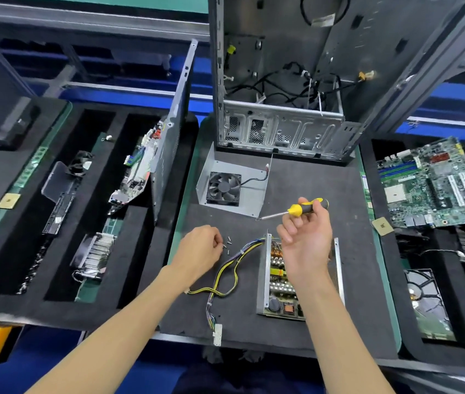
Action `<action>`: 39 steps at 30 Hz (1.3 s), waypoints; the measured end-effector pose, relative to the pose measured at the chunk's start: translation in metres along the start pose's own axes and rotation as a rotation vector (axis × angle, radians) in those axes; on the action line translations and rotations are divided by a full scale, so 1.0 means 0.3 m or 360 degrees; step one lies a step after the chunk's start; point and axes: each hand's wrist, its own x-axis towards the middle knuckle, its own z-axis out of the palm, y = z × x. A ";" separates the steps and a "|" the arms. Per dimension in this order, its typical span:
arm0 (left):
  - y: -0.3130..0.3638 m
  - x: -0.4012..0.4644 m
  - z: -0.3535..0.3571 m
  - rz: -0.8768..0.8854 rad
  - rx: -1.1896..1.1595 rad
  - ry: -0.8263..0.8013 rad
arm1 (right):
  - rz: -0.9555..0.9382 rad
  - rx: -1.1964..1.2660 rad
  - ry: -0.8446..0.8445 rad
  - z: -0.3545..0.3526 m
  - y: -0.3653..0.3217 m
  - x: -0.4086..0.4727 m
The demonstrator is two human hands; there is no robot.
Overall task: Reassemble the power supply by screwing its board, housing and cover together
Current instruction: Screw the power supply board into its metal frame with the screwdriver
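Note:
The power supply board (278, 282) lies in its open metal housing (265, 274) on the black mat, its yellow and black cable bundle (228, 274) trailing left. The metal cover with a black fan (225, 184) stands behind it. My right hand (305, 240) hovers above the board and grips a yellow and black screwdriver (296, 209), whose tip points left. My left hand (201, 247) rests on the mat with fingers curled, pinching a small screw from a few loose screws (228, 244) beside the cables.
An open computer case (279, 132) stands at the back of the mat. A motherboard (430, 183) and a hard drive (427, 302) lie at the right. Foam trays at the left hold a heatsink (94, 254), a side panel (168, 143) and other parts.

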 end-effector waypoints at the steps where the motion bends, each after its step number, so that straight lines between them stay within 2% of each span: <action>1: 0.000 0.006 -0.003 0.0015 0.0013 -0.0023 | 0.0002 0.0004 0.0002 0.004 0.003 -0.001; 8: -0.031 0.017 0.011 0.0189 0.0021 -0.0107 | -0.0039 0.0052 0.0015 0.007 0.027 -0.002; 12: -0.056 0.000 0.011 0.0312 -0.0070 -0.0054 | -0.0056 0.0095 0.0033 0.000 0.035 -0.002; 14: -0.047 -0.012 -0.009 0.0226 -0.0353 -0.0022 | -0.0074 0.0094 0.0048 -0.003 0.036 -0.003; 18: 0.002 -0.043 -0.080 -0.0121 -0.1178 -0.0043 | -0.0104 0.0086 0.0077 -0.008 0.040 -0.016; 22: 0.080 -0.082 -0.172 -0.0137 -0.1960 -0.0185 | -0.0120 0.0046 0.0114 -0.009 0.040 -0.034; 24: 0.135 -0.094 -0.201 -0.0139 -0.2212 -0.0208 | -0.0167 0.0007 0.0131 -0.010 0.032 -0.041; 33: 0.233 -0.118 -0.226 -0.0122 -0.2504 -0.0240 | -0.0363 -0.0280 0.0185 -0.020 -0.009 -0.078; 39: 0.275 -0.118 -0.204 -0.0052 -0.2318 -0.0132 | -0.0459 -0.0387 0.0178 -0.034 -0.053 -0.093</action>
